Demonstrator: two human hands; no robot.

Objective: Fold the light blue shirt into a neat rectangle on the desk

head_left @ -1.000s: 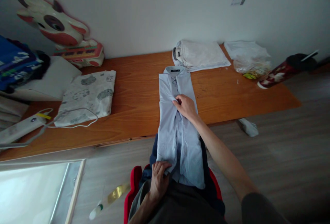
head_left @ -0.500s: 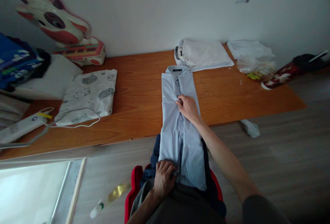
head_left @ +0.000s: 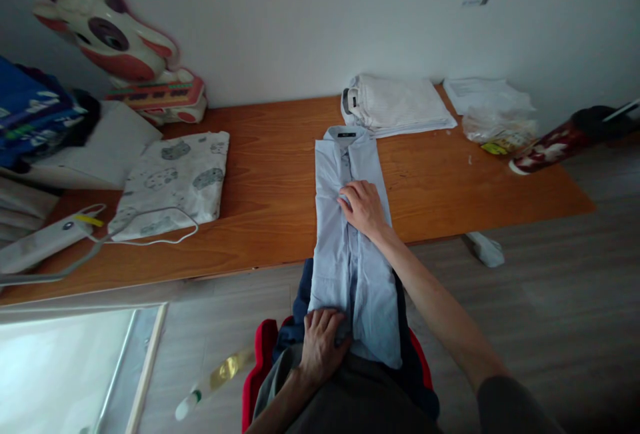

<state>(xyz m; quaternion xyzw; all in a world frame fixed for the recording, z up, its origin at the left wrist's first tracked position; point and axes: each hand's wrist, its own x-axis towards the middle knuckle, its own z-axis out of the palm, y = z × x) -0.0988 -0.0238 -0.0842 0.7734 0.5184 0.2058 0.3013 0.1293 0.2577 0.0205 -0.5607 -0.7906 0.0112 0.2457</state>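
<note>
A light blue-grey button-up shirt (head_left: 331,234), folded into a long strip, stretches from the wooden desk over its front edge onto my lap. Its collar with a dark label points toward the wall. My right hand (head_left: 364,209) rests on the upper front near the button placket, thumb and fingers apart. Near the lower end, my left hand (head_left: 321,346) lies on the fabric, fingers slightly bent and thumb held out to the side. Part of the hem is hidden by that hand.
On the wooden desk (head_left: 270,174) lie a patterned folded cloth (head_left: 185,177), folded white clothes (head_left: 400,104), a plastic bag (head_left: 500,129) and a dark red tumbler (head_left: 550,144). A cow toy keyboard (head_left: 160,97) and a white power strip (head_left: 45,244) are left. A bottle (head_left: 225,374) lies on the floor.
My right hand has loosened from a pinch on the shirt front, its fingers now spread on the cloth. My left thumb has moved outward. The shirt stays in place.
</note>
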